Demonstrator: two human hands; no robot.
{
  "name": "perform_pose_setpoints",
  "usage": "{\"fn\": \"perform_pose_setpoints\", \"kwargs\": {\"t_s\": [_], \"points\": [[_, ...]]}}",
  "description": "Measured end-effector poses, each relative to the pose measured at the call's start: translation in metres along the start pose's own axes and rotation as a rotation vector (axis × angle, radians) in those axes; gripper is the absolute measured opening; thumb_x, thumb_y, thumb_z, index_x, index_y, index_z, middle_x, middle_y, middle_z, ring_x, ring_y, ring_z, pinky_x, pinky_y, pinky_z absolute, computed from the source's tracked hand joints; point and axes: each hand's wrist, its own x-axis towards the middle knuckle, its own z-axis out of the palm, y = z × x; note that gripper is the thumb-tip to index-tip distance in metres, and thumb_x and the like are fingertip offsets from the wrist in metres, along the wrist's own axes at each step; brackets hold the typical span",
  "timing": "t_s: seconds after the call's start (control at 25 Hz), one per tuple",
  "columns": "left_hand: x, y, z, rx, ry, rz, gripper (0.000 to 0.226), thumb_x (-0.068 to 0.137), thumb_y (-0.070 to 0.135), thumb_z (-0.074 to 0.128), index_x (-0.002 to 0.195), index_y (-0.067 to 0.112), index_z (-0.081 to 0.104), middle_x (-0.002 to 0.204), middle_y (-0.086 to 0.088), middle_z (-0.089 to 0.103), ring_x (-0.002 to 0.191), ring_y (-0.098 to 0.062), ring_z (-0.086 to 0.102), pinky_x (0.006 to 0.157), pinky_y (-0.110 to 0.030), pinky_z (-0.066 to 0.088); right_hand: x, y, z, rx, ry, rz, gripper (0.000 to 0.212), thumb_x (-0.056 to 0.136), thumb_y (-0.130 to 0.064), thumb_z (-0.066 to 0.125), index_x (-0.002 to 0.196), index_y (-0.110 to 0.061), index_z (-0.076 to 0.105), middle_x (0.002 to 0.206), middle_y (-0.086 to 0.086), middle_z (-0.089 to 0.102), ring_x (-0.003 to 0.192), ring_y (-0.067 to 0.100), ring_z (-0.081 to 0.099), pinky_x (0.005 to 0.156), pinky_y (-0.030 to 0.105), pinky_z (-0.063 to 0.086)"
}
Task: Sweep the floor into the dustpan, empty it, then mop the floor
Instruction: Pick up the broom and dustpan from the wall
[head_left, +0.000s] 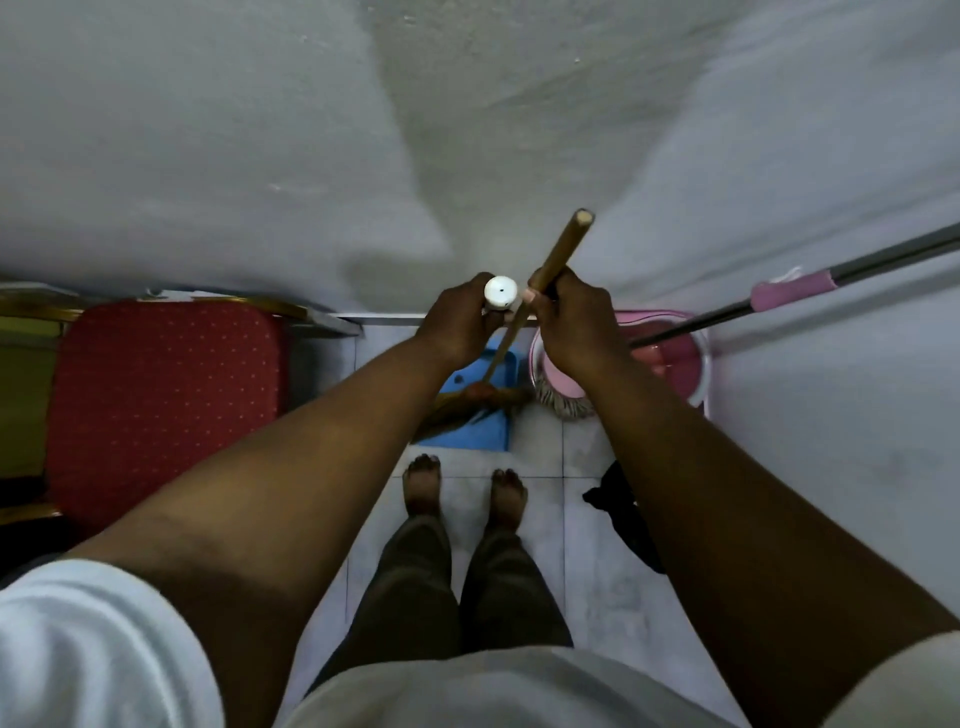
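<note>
I look straight down at a room corner. My left hand (457, 325) grips the white-capped upright handle (500, 292) of the blue dustpan (480, 415), which stands on the tiled floor by the wall. My right hand (569, 325) grips the wooden broom handle (563, 249); its brown bristle head (467, 402) lies in the dustpan. The two hands are close together above the pan. A mop with a grey pole and pink grip (792, 291) leans out of a pink mop bucket (680, 364), its stringy head (563, 402) at the bucket's near side.
A red padded chair with a gold frame (166, 395) stands at the left against the wall. A black cloth or bag (623, 512) lies on the floor under my right forearm. My bare feet (465, 491) stand on pale tiles just behind the dustpan. Walls close in ahead and right.
</note>
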Motion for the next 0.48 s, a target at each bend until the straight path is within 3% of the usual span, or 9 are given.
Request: {"fn": "perform_pose_setpoints", "kwargs": {"t_s": [0.08,0.28,0.48], "points": [[0.019,-0.012,0.001,0.026,0.015,-0.009,0.037,0.088,0.019,0.069,0.123,0.012,0.057,0.115,-0.010,0.067,0.105,-0.027,0.062,0.078,-0.020,0.041,0.019,0.002,0.012,-0.025,-0.010,-0.001,0.020,0.098,-0.029,0.052,0.111,-0.016,0.061,0.084,-0.006,0.056,0.068,0.005,0.049,0.054,0.006,0.033],[0.048,-0.034,-0.005,-0.007,0.072,-0.023,0.037,0.088,0.025,0.069,0.120,0.011,0.058,0.110,-0.009,0.068,0.092,-0.014,0.057,0.068,-0.009,0.030,0.057,-0.003,0.029,-0.020,-0.007,-0.028,0.021,0.098,-0.032,0.054,0.109,-0.015,0.060,0.086,-0.003,0.064,0.073,0.009,0.058,0.070,0.020,0.045],[0.063,-0.052,-0.004,-0.030,0.075,-0.064,0.041,0.088,0.028,0.069,0.124,0.010,0.057,0.114,-0.009,0.067,0.099,-0.019,0.061,0.070,-0.009,0.031,0.080,-0.002,0.041,-0.113,-0.025,-0.037,0.021,0.099,-0.033,0.052,0.107,-0.015,0.059,0.082,-0.004,0.059,0.068,0.008,0.051,0.052,0.005,0.032]]}}
